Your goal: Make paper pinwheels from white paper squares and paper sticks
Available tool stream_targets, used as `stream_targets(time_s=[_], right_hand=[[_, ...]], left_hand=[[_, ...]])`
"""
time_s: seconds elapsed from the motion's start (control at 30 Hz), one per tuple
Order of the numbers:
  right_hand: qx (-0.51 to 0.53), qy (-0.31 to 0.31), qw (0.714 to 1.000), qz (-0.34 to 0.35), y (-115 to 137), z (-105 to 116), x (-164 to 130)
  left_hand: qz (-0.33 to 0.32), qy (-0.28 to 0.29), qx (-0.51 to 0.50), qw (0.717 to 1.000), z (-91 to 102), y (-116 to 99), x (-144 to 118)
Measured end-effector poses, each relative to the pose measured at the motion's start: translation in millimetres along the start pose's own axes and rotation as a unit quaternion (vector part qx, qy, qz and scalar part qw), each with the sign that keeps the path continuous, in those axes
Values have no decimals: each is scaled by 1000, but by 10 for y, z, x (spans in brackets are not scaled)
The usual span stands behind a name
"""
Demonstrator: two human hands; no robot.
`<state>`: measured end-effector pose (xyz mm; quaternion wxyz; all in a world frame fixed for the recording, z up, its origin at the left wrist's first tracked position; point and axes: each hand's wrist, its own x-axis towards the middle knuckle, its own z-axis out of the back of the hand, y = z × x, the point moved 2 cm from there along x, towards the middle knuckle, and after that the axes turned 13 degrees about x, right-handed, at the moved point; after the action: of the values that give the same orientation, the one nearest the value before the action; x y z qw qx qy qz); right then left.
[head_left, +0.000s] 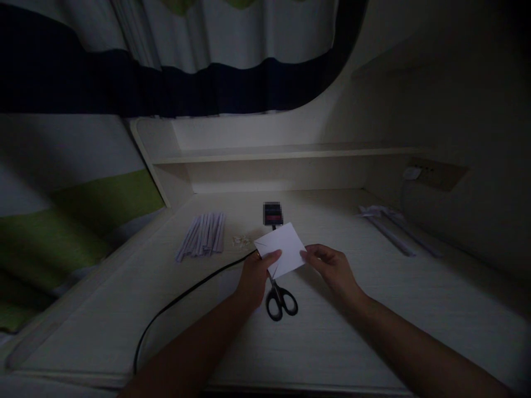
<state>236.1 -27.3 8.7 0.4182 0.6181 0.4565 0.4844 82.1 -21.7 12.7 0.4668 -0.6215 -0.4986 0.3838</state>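
- Head view, dim light: a small white square sheet of paper (281, 247) is held just above a pale wood-grain desk (373, 320), roughly at the middle of the scene, tilted so one corner points far and one points near.
- On the paper's left edge, the left hand (254, 279) pinches it, thumb on top and the other fingers underneath.
- At the paper's right corner, the right hand (334, 270) grips it between thumb and curled fingertips; both forearms reach in from the near edge.
- Directly under the paper, between the two hands, lie black-handled scissors (280, 298) on the desk, with the loops toward the near side and the blades running under the sheet.
- A black cable (182, 301) curves from the near-left desk edge toward the paper's left corner.
- Just beyond the paper stands a small dark object (272, 214) with a reddish patch; it is too blurred to identify.
- Farther left lies a row of thin pale paper strips (203, 235) side by side, and a few small pale scraps (241, 241) sit between them and the paper.
- On the far right of the desk lie long pale rolled strips (390, 229), well apart from the hands.
- Behind the desk runs a low pale shelf (286, 152), and a curtain with white, navy and green bands (83, 83) hangs at far left.
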Motion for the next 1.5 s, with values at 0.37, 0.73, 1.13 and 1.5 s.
stream_targets(time_s=[0.37, 0.73, 1.13, 1.5], right_hand=[[10, -12, 999, 33, 83, 12, -2], [-159, 42, 952, 258, 251, 56, -25], [-410, 200, 723, 519, 369, -33, -192], [-418, 228, 737, 479, 377, -73, -194]], left_hand=[[7, 31, 76, 997, 1, 40, -27], [45, 79, 94, 991, 2, 71, -15], [84, 78, 27, 993, -19, 18, -18], [87, 84, 35, 992, -27, -20, -36]])
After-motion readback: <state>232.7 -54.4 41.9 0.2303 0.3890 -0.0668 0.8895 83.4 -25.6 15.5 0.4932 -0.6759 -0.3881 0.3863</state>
